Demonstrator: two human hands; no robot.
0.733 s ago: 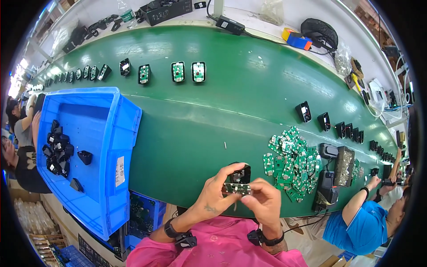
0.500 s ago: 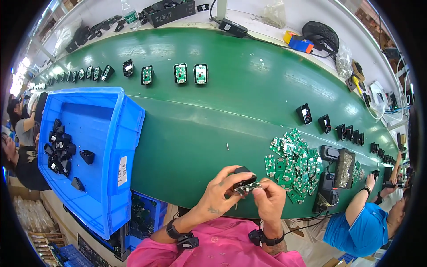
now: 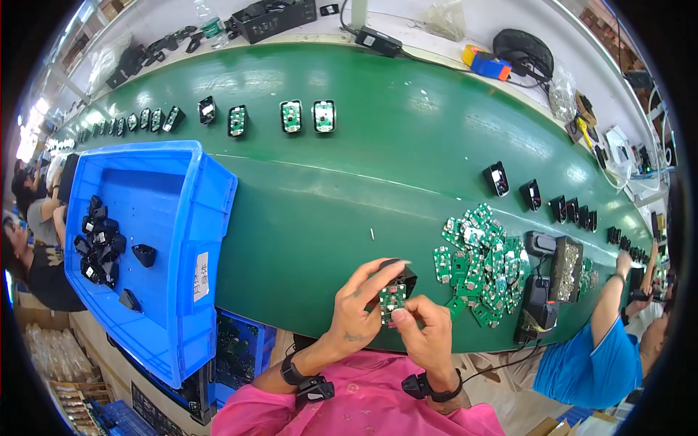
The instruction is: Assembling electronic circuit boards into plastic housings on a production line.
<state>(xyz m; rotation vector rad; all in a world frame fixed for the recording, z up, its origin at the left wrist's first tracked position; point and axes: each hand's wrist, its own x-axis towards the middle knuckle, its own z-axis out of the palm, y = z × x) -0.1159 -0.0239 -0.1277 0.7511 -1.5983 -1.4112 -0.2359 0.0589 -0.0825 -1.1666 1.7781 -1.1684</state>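
Observation:
In front of me my left hand (image 3: 358,304) is closed round a black plastic housing (image 3: 410,279), mostly covered by the fingers. A small green circuit board (image 3: 393,299) faces up at the open side of the housing. My right hand (image 3: 425,329) pinches the board's lower edge, the thumb lying on its face. Whether the board is seated inside the housing I cannot tell. To the right of my hands lies a loose heap of green circuit boards (image 3: 494,265) on the green table (image 3: 305,218).
A blue bin (image 3: 190,240) at left holds several black housings (image 3: 98,240). Housings with boards (image 3: 291,117) line the table's far left; black housings (image 3: 496,179) run along the right. Right of the heap stands a box of small metal parts (image 3: 565,270). A co-worker in blue (image 3: 592,370) sits at right.
The board has turned from edge-on to face-up, and the housing has tilted with it. My right hand has shifted slightly left and lower. The co-worker's arm at right has moved farther forward.

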